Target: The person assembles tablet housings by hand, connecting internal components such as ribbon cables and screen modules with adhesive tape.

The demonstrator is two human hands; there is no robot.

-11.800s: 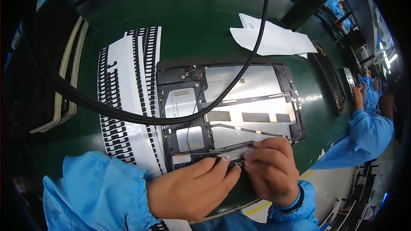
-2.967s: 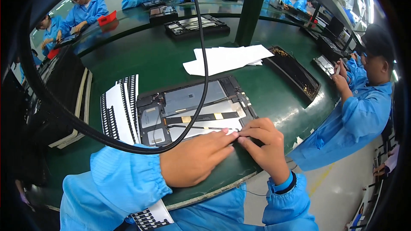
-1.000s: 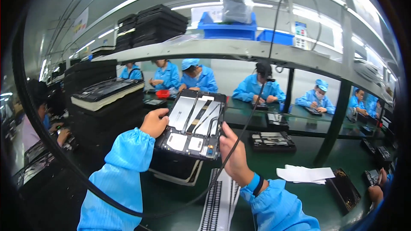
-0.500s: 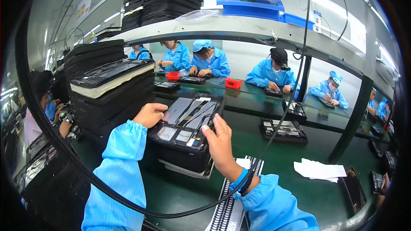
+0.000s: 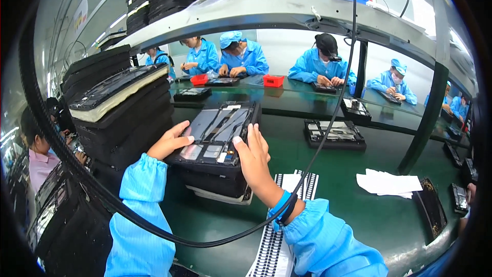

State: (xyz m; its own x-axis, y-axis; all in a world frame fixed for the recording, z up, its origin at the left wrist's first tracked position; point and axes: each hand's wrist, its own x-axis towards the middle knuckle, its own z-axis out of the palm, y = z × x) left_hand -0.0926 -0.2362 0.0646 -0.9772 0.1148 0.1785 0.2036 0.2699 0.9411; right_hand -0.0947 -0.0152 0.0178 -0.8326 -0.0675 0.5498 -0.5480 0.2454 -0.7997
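Note:
An opened tablet (image 5: 215,131), its battery, ribbon cables and boards bare, lies face up in a black foam tray on top of a short stack of trays (image 5: 215,179). My left hand (image 5: 170,142) grips its near left edge, the thumb resting on top. Along the right edge my right hand (image 5: 253,156) holds on, thumb over the rim and fingers down the outer side. Both hands have their undersides hidden by the tray. Pale layers show low in the stack.
At left rises a tall stack of black foam trays (image 5: 120,128) topped by another tablet (image 5: 120,84). A tray with an opened tablet (image 5: 335,133) sits to the right. Label strips (image 5: 274,246), white papers (image 5: 388,182) and a hanging black cable (image 5: 328,159) are near. Co-workers sit opposite.
The view has shifted slightly, so the scene sits a little left. My left thumb has come further in over the tablet's edge; my right hand has settled against its right side.

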